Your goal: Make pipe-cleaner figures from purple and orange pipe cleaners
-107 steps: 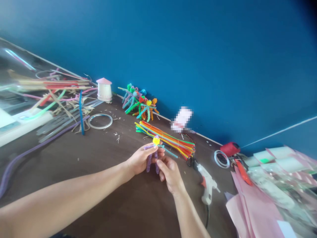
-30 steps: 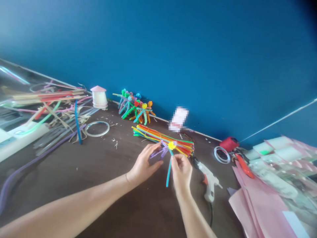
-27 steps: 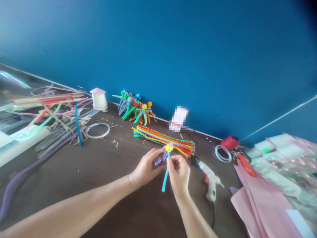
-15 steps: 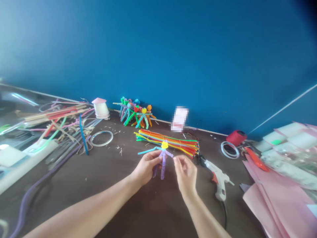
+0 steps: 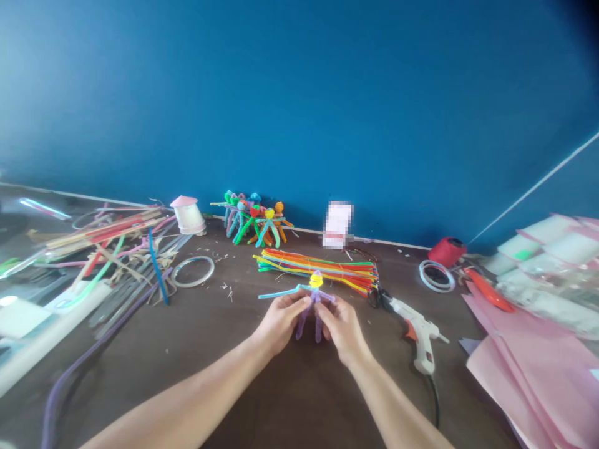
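Note:
A small pipe cleaner figure (image 5: 317,299) with a yellow-wrapped head and a purple body and legs is held upright between my hands. My left hand (image 5: 279,321) pinches it at its left side. From the figure's left shoulder a light blue pipe cleaner (image 5: 279,294) sticks out past my fingers. My right hand (image 5: 340,327) is closed on the figure's right side, thumb against the body, beside its short purple arm. Just beyond lies a bundle of coloured pipe cleaners (image 5: 318,267).
Several finished pipe cleaner figures (image 5: 257,218) stand by the blue wall. A white glue gun (image 5: 423,340) lies to the right, near pink sheets (image 5: 519,362). Leftward are a clear ring (image 5: 193,272), a pink-lidded white container (image 5: 188,215) and a heap of loose strips (image 5: 126,249).
My right hand has moved left from the tip of the figure's purple arm to its body. The figure has shifted slightly right and its legs are spread wider.

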The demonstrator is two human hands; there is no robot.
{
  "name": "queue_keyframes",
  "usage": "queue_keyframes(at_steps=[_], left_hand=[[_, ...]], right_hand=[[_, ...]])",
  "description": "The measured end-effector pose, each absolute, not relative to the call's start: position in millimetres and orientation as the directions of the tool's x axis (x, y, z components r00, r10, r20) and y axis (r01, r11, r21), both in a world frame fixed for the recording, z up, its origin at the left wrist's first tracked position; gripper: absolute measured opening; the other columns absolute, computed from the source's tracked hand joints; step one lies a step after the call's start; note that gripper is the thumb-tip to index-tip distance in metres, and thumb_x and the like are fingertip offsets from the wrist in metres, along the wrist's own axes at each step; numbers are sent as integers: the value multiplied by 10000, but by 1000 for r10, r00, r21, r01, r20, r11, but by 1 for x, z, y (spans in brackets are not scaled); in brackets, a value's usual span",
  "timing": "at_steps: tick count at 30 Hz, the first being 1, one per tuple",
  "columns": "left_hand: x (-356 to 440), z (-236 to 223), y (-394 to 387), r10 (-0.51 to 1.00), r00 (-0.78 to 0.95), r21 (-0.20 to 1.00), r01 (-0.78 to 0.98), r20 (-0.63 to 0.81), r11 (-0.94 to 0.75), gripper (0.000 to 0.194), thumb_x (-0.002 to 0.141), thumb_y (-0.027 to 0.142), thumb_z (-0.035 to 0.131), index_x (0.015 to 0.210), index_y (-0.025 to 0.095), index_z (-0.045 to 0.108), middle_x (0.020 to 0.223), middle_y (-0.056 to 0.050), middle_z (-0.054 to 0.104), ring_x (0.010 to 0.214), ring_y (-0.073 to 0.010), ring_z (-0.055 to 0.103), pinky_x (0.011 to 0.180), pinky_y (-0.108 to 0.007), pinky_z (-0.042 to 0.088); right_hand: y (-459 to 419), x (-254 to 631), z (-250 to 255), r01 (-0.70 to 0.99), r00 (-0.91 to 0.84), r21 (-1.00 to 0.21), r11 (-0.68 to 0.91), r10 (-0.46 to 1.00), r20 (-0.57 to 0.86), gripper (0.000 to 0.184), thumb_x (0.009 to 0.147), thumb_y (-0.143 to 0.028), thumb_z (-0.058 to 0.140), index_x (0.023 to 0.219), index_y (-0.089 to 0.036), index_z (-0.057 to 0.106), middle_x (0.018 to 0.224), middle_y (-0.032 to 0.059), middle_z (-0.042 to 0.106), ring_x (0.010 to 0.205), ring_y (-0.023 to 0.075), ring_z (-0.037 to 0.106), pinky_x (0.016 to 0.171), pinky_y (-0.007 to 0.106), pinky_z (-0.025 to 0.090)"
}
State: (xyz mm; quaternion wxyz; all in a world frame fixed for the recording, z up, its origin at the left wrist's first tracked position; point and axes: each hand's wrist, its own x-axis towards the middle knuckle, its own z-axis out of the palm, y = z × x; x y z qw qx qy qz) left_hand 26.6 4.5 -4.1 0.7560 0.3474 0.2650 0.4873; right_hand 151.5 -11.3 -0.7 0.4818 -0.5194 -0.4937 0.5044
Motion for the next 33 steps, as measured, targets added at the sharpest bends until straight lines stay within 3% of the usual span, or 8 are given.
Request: queue_keyframes(at_steps=[6, 23, 33], left_hand=[[26, -7, 10, 965, 220, 700, -666, -144, 256, 272, 737, 320, 580, 917, 117, 597, 769, -75, 654, 733, -183, 609, 634, -266, 465], [24, -3, 6, 906, 418, 693, -634, -65, 343, 209, 755, 266, 542, 857, 99, 615, 680, -61, 607, 605, -151, 552, 568, -268, 448], [24, -11, 9, 943, 299, 750, -589, -143, 300, 157, 682, 260, 646, 738, 126, 586, 645, -44, 625, 594, -176, 592, 571, -318, 480]], right_hand=[[-8, 154, -9, -42, -27, -997, -67, 997, -66, 228, 705, -355, 606, 723, -139, 537, 441, -73, 462, 314, 44, 392, 320, 159, 291], [-6, 157, -10, -319, -97, -935, -153, 987, -129, 271, 737, -418, 575, 757, -153, 519, 582, -29, 575, 324, 49, 471, 303, 144, 357], [-5, 158, -10, -400, -148, -896, -191, 979, -142, 240, 724, -381, 602, 724, -161, 507, 578, -37, 588, 326, 54, 486, 314, 150, 385]])
